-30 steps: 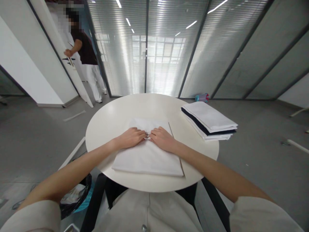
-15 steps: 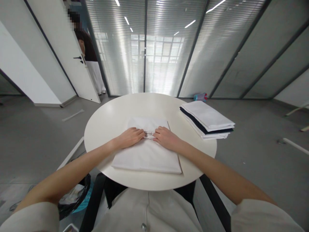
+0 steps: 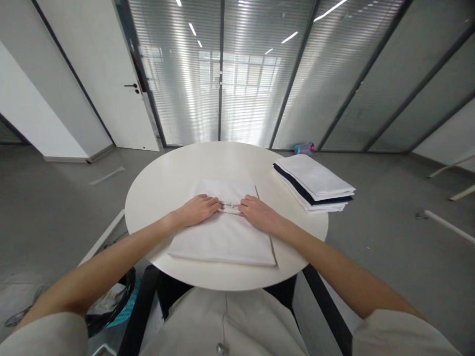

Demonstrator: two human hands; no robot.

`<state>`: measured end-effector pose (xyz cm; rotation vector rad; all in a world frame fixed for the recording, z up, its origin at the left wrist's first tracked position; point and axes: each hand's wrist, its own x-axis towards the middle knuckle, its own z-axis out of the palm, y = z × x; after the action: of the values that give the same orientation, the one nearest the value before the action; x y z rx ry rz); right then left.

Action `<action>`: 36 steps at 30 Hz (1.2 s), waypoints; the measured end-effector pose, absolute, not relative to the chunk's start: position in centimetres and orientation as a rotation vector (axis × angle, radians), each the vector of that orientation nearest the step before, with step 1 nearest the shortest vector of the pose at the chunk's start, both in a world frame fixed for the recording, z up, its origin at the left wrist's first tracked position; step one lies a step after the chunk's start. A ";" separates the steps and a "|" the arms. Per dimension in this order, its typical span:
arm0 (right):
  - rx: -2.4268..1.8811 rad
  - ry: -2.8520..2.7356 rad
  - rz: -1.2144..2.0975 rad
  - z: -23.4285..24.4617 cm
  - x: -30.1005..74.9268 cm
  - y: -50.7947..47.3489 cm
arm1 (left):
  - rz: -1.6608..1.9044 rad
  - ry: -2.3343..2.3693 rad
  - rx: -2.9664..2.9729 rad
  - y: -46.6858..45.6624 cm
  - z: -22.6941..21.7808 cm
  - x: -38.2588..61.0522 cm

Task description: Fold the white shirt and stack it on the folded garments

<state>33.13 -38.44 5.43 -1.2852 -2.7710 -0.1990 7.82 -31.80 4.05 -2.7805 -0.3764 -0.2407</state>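
A folded white cloth (image 3: 222,237) lies in the middle of a round white table (image 3: 163,183). My left hand (image 3: 196,208) and my right hand (image 3: 258,211) both rest on the cloth, knuckles up, fingertips facing each other. Between them runs a small raised ridge of fabric (image 3: 230,207), which both sets of fingers pinch. The two hands sit a short gap apart along that ridge.
A stack of folded white and dark cloths (image 3: 313,184) sits at the table's right edge. A black bag and a blue basket (image 3: 111,301) stand on the floor at lower left. Glass partitions with blinds stand behind, and a white door (image 3: 107,84) at left.
My hands have slid slightly apart along the fabric ridge. The door at the left has swung shut and the person who stood there is out of sight.
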 end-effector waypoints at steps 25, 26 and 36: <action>-1.519 -2.586 0.086 7.7 37.7 -41.0 | -0.324 -0.361 -2.827 -31.4 3.6 7.5; -1.532 -2.584 0.081 7.6 37.6 -41.0 | -0.323 -0.363 -2.827 -31.4 3.6 7.5; -1.423 -2.818 -0.138 8.2 36.5 -39.4 | -0.298 -0.316 -2.776 -31.6 4.0 7.4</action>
<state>36.48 -39.41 8.21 -1.4233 -2.8179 -0.1380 7.40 -31.56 3.95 -2.7759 -0.3156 -0.2984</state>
